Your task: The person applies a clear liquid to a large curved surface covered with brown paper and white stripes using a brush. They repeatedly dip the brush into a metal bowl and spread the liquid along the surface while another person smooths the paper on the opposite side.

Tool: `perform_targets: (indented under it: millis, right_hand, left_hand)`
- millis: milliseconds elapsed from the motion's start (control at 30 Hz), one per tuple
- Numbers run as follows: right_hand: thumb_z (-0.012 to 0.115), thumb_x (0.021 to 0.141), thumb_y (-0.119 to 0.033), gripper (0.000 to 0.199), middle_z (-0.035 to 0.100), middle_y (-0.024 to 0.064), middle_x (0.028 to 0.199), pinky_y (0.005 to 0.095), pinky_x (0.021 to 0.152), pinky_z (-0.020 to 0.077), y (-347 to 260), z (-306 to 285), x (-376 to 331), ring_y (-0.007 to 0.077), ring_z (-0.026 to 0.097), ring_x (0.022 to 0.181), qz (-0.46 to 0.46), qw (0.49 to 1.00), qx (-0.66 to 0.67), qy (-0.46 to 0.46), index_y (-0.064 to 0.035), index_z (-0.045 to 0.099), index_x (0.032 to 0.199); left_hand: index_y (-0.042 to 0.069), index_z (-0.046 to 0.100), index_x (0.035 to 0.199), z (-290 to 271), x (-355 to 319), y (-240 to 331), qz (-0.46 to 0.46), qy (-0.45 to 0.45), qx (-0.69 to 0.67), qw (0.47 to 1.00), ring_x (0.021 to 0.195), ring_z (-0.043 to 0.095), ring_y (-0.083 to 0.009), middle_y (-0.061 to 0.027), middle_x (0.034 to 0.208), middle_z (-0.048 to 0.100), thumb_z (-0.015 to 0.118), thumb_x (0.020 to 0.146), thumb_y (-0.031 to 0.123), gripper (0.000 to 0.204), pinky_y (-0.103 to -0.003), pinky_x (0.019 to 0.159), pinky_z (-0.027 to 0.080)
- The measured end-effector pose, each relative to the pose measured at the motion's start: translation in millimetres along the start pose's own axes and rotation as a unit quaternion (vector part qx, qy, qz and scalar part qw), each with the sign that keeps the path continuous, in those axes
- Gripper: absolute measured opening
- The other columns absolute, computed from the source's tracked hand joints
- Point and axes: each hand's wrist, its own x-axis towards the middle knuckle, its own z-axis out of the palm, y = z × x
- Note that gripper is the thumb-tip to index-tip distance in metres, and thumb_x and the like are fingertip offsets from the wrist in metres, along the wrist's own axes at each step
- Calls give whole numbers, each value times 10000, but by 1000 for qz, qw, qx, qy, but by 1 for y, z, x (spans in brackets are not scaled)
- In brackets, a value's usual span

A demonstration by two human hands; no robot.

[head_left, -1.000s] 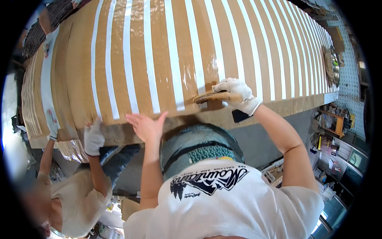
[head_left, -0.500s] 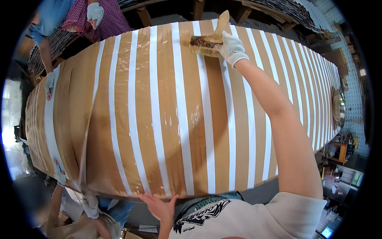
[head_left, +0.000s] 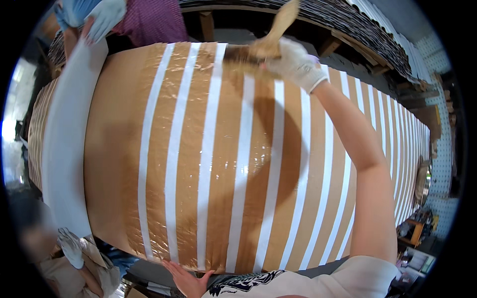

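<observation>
Nearest to you, your bare left hand [head_left: 191, 280] rests at the near edge of the long brown curved panel crossed by white strips [head_left: 233, 169], its fingers spread apart and pressed flat against the underside of that rim. To the left of it, low in the near left corner, another person's white-gloved hand [head_left: 72, 248] sits just below the panel's near edge beside crumpled pale cloth; whether it grips anything you cannot tell.

The panel fills the middle of the scene, running from far left to far right, its brown surface glossy and wet-looking between the white strips. Along its left part lies a wide loose white fabric strip [head_left: 64, 154], reaching from the near edge to the far edge.

Your right arm stretches across the panel to its far edge. There your right hand [head_left: 298, 64], in a white knitted glove, has its fingers closed tight around the pale wooden-handled brush [head_left: 271, 37], whose bristles touch the panel at the far rim, handle pointing away and upward.

At the far left, a second white-gloved hand [head_left: 107, 17] of a person in a purple top holds the far end of the white fabric strip.
</observation>
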Motion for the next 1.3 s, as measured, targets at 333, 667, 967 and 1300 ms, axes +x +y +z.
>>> perform_targets:
  millis: [333, 667, 967, 1300]
  right_hand:
    - [773, 796, -278, 376, 691, 161, 1024, 442, 877, 510, -6, 62, 84, 368, 642, 1021, 135, 966, -209, 69, -89, 610, 1077]
    - [826, 742, -289, 553, 675, 178, 1115, 409, 917, 498, -30, 102, 95, 355, 626, 1067, 138, 986, -99, 1, -70, 602, 1197]
    - [821, 752, -273, 542, 683, 163, 1130, 408, 931, 494, -86, 93, 130, 336, 631, 1087, 48, 996, 14, -68, -108, 605, 1221]
    - [795, 792, -279, 452, 709, 146, 1048, 412, 907, 512, -117, 128, 163, 332, 660, 1026, 114, 990, -56, 55, -91, 623, 1165]
  left_hand:
    - [-184, 262, 1434, -7, -3, 0, -18, 1, -69, 997, 1456, 157, -476, -397, 1522, 180, 736, 610, 740, 1326, -473, 1210, 128]
    - [-14, 249, 1527, -10, 5, 19, -72, -168, 308, 934, 1498, 74, -390, -241, 1596, 194, 416, 668, 940, 1295, -487, 1219, -11]
    - [68, 237, 1553, -26, 14, 20, -70, -266, 318, 907, 1508, 48, -355, -159, 1621, 178, 361, 729, 922, 1193, -515, 1215, -16]
    - [82, 222, 1557, -7, 18, 2, -90, -267, 339, 898, 1496, 63, -410, -112, 1633, 171, 374, 767, 889, 1139, -584, 1194, -8]
